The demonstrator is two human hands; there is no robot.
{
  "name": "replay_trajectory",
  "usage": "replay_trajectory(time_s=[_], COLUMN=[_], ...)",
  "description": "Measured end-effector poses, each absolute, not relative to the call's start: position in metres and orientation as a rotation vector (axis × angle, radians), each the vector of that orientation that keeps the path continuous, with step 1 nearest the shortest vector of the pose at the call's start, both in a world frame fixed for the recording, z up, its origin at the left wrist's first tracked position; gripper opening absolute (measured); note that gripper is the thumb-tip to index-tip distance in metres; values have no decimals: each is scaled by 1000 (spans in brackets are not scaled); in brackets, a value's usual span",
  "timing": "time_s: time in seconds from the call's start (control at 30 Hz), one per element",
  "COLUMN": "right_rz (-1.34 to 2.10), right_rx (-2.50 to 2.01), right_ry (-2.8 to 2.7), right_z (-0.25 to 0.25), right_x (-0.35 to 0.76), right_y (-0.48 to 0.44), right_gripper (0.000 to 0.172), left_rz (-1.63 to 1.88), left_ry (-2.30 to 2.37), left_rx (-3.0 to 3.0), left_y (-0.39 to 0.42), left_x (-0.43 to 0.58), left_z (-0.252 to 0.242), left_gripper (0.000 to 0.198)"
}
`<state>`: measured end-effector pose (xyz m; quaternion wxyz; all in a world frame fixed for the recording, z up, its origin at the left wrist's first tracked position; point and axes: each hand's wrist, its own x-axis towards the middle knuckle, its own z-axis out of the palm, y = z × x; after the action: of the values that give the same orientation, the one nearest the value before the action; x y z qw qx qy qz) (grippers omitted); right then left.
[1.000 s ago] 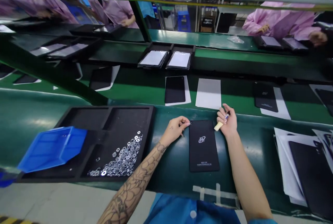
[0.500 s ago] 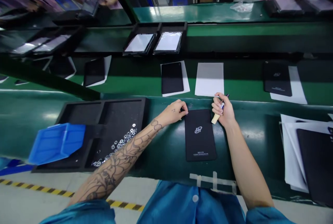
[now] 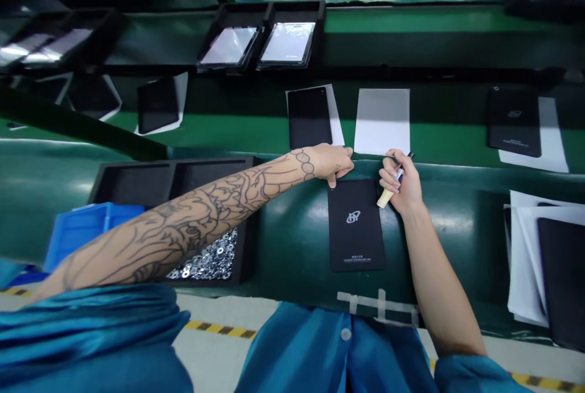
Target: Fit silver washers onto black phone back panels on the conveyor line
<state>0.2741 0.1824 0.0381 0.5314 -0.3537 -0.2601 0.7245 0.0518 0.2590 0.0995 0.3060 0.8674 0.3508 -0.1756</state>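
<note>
A black tablet back cover (image 3: 355, 237) with a pale logo lies on the green bench in front of me. My left hand (image 3: 336, 162) is over its top left corner, palm down. The thumb points down at that corner, apart from the bent fingers, and nothing shows in the hand. Beside the cover's top right corner, my right hand (image 3: 402, 183) is closed round a slim marker-like tube (image 3: 386, 198) with a cream lower end and a dark upper end. Left of the cover, small metal rings (image 3: 214, 259) are heaped in a black tray (image 3: 244, 247), partly hidden by my left forearm.
A blue bin (image 3: 77, 231) rests on the tray's left side. Along the green line beyond lie a white sheet (image 3: 382, 119) and dark covers (image 3: 308, 119) on paper. More papers and a dark cover (image 3: 564, 277) are stacked at right. Trays of screens (image 3: 287, 42) stand farther back.
My left hand has moved right and slightly away from me, its thumb parting from the fingers after a pinch. My right hand keeps the tube. The view has tilted down.
</note>
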Motion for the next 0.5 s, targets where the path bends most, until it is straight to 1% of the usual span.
replay_trajectory(time_s=[0.13, 0.3, 0.4, 0.5], right_rz=[1707, 1670, 1658, 1663], right_rx=[-906, -943, -970, -954], right_ry=[-673, -717, -738, -740], right_z=[39, 42, 42, 42], right_x=[272, 271, 270, 270], right_y=[183, 183, 183, 182], right_gripper=[23, 22, 22, 22], left_rz=[-378, -365, -361, -239], left_ry=[906, 1218, 1341, 1393], left_rx=[2226, 2111, 1997, 1783], left_y=[261, 262, 254, 242], left_x=[54, 43, 31, 20], left_z=[95, 82, 79, 79], left_gripper=[38, 41, 37, 37])
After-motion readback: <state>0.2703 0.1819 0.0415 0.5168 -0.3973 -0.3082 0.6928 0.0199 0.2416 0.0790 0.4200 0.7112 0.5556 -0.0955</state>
